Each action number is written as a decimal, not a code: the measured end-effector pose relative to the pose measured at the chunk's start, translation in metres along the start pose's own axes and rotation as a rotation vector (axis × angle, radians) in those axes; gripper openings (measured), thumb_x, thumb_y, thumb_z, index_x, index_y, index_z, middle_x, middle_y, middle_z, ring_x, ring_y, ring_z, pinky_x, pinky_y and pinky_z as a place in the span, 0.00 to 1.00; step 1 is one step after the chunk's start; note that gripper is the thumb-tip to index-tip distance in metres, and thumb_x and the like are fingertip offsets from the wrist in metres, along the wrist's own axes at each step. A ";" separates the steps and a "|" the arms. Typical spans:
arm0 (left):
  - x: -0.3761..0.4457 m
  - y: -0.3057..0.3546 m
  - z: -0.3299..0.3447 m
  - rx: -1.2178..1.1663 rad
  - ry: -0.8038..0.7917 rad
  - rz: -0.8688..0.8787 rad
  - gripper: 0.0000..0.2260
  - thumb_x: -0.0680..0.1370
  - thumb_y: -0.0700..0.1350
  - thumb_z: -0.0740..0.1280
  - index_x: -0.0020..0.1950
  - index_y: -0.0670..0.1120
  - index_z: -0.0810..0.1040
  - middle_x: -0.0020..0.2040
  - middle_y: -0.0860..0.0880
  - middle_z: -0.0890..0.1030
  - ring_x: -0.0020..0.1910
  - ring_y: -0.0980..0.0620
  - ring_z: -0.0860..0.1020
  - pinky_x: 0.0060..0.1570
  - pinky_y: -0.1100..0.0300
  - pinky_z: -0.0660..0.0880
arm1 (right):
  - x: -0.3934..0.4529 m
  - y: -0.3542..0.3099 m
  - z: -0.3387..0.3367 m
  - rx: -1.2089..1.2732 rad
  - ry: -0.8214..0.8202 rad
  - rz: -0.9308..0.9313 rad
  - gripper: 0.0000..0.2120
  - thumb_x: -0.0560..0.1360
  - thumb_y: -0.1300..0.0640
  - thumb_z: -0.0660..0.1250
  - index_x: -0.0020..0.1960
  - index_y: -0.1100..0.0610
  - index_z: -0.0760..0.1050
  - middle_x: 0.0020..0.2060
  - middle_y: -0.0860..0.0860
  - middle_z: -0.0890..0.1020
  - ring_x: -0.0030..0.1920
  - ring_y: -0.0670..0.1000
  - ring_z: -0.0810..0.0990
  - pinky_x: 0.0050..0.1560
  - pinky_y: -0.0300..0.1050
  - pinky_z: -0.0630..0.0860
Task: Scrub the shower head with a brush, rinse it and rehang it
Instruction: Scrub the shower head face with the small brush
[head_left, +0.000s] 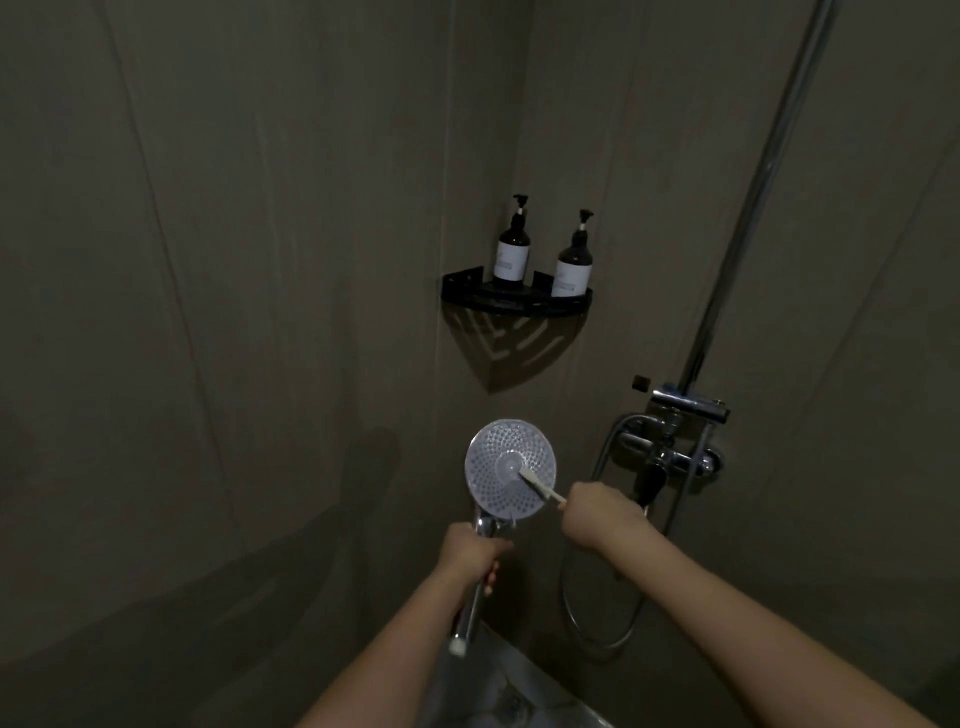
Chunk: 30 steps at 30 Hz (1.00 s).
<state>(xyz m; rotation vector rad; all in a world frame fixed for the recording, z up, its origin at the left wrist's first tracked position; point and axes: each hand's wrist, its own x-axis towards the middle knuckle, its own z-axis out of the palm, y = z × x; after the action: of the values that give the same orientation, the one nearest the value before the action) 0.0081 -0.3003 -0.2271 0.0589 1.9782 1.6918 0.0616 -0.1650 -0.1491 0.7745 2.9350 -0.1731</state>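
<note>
Hard strokes could twist the shower head (510, 469) in a wet grip, or the thin brush (540, 486) could skid off its face. The left hand (470, 553) is wrapped around the chrome handle, holding the head up face-on in front of the corner shelf (514, 301). The right hand (602, 512) is curled round the brush, bristles touching the face near its centre.

Home bathroom, shower stall corner. Dim grey tiled walls (260, 260) meet at corner; black corner shelf (514, 301) carries two dark pump bottles (511, 254). Chrome riser pipe (753, 208), mixer valve (675, 447), looped metal hose (597, 623), floor drain (511, 706) at bottom.
</note>
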 end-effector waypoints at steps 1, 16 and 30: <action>0.000 -0.002 0.000 0.001 0.005 -0.002 0.12 0.73 0.36 0.68 0.32 0.42 0.70 0.21 0.47 0.68 0.15 0.54 0.65 0.18 0.66 0.64 | -0.001 -0.002 -0.001 -0.025 -0.023 -0.015 0.14 0.77 0.53 0.57 0.59 0.56 0.74 0.56 0.55 0.78 0.56 0.55 0.78 0.47 0.45 0.71; -0.006 0.011 0.005 -0.183 -0.065 -0.027 0.12 0.74 0.36 0.67 0.33 0.44 0.69 0.23 0.48 0.67 0.16 0.55 0.64 0.19 0.67 0.64 | 0.022 -0.006 -0.023 0.301 0.238 0.142 0.17 0.80 0.51 0.54 0.55 0.61 0.76 0.40 0.54 0.78 0.39 0.53 0.75 0.39 0.42 0.69; -0.006 0.014 0.001 -0.147 -0.117 -0.061 0.09 0.74 0.38 0.67 0.36 0.44 0.70 0.23 0.49 0.68 0.17 0.56 0.64 0.21 0.66 0.64 | 0.009 0.016 -0.017 0.295 0.186 -0.088 0.16 0.80 0.50 0.54 0.48 0.54 0.78 0.39 0.55 0.81 0.41 0.54 0.81 0.44 0.50 0.78</action>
<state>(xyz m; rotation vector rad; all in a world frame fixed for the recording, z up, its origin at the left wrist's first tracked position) 0.0092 -0.2980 -0.2119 0.0437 1.7492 1.7483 0.0603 -0.1444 -0.1349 0.7310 3.1646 -0.5825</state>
